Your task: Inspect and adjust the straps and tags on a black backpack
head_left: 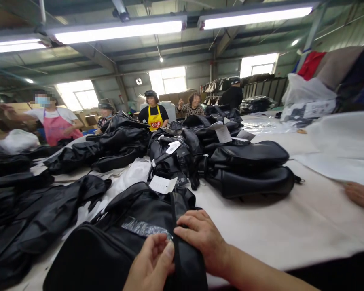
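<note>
A black bag (133,238) lies in front of me on the white table (291,222), with a black strap (182,250) running down over it. My left hand (153,264) pinches the strap and a small clear plastic strip at the bag's near edge, fingers closed. My right hand (202,238) rests curled over the same strap from the right side, fingers pressed onto it. A white tag (163,184) sits on the bag's far end.
Piles of black bags (248,169) with white tags cover the table's middle and left. Another person's hand (362,196) rests at the right edge. Several workers in aprons stand at the far side. White plastic sheets (342,149) lie at the right.
</note>
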Demonstrator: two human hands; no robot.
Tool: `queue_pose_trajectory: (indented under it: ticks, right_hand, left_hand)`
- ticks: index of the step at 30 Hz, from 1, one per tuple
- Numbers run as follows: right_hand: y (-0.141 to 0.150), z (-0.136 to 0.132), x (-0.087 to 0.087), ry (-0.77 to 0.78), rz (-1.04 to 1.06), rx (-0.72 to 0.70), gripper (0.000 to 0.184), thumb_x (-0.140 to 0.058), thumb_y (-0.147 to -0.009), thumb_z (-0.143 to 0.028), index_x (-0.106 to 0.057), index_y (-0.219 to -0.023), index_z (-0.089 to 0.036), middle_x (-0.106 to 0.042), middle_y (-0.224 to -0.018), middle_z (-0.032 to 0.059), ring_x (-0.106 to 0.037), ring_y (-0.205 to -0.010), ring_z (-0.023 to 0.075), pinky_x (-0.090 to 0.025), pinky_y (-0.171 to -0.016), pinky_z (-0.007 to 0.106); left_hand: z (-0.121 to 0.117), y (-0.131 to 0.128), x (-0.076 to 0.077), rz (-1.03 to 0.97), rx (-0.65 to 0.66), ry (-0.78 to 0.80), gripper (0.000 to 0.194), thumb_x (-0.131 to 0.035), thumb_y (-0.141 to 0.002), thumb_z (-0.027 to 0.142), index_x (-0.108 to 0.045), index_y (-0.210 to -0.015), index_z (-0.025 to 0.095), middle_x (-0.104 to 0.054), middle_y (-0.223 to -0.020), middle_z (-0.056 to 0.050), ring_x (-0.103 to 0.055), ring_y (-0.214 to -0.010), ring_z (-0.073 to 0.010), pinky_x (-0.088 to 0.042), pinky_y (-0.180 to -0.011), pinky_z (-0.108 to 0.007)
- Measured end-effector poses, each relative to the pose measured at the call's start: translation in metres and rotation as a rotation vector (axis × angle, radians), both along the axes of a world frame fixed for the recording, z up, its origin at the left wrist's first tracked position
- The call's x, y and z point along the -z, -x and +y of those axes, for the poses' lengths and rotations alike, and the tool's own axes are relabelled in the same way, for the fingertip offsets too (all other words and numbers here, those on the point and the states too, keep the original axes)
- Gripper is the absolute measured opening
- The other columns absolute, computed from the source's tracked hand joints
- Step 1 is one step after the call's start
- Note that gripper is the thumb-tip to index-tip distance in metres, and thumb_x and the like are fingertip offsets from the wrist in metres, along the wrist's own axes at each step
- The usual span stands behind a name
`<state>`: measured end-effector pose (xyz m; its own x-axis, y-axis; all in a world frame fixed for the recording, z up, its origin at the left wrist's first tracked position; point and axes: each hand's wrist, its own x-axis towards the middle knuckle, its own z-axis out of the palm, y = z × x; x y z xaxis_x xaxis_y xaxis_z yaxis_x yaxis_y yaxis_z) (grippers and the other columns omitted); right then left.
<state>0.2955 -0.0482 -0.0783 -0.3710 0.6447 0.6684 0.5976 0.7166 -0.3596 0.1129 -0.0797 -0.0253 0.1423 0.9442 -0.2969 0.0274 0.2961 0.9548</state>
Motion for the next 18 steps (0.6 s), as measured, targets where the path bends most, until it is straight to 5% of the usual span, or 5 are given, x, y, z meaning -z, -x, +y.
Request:
queue_pose_trajectory:
  ticks: [5,10,14,18]
  right_hand:
    - [0.001,0.01,0.013,0.165,0.155,-0.039,0.027,-0.064,-0.085,-0.031,-0.07,-0.111,-0.025,-0.071,-0.11,0.0061,-0.058,-0.1,0.0244,-0.041,-0.091,0.042]
    - [0.013,0.02,0.007,0.213,0.239,-0.006,0.027,-0.068,-0.082,-0.027,-0.071,-0.108,-0.026,-0.071,-0.109,0.0034,-0.06,-0.099,0.0218,-0.041,-0.09,0.039]
    - [0.02,0.015,-0.01,-0.014,0.042,-0.069,0.024,-0.055,-0.094,-0.028,-0.067,-0.113,-0.021,-0.07,-0.113,0.0071,-0.057,-0.106,0.0246,-0.037,-0.091,0.042]
    - [0.017,0.004,-0.018,-0.162,-0.11,-0.152,0.028,-0.041,-0.101,-0.026,-0.063,-0.115,-0.016,-0.07,-0.113,0.0082,-0.056,-0.107,0.0247,-0.035,-0.09,0.042]
  left_hand:
    - [-0.012,0.0,-0.025,-0.253,0.046,0.278,0.048,-0.074,-0.082,0.044,-0.058,-0.117,0.016,-0.069,-0.112,-0.014,-0.07,-0.096,-0.0258,-0.055,-0.082,-0.038]
    - [-0.021,-0.001,-0.047,-0.261,0.166,0.394,0.04,-0.07,-0.085,0.046,-0.067,-0.107,0.013,-0.073,-0.099,-0.014,-0.07,-0.082,-0.0225,-0.054,-0.073,-0.032]
    - [-0.02,-0.006,-0.04,-0.18,0.11,0.353,0.045,-0.069,-0.083,0.053,-0.07,-0.096,0.01,-0.074,-0.092,-0.015,-0.069,-0.08,-0.0225,-0.053,-0.07,-0.03]
    - [-0.014,-0.007,-0.018,-0.089,0.193,0.36,0.057,-0.07,-0.077,0.064,-0.072,-0.087,0.008,-0.074,-0.081,-0.015,-0.066,-0.07,-0.0203,-0.051,-0.066,-0.028]
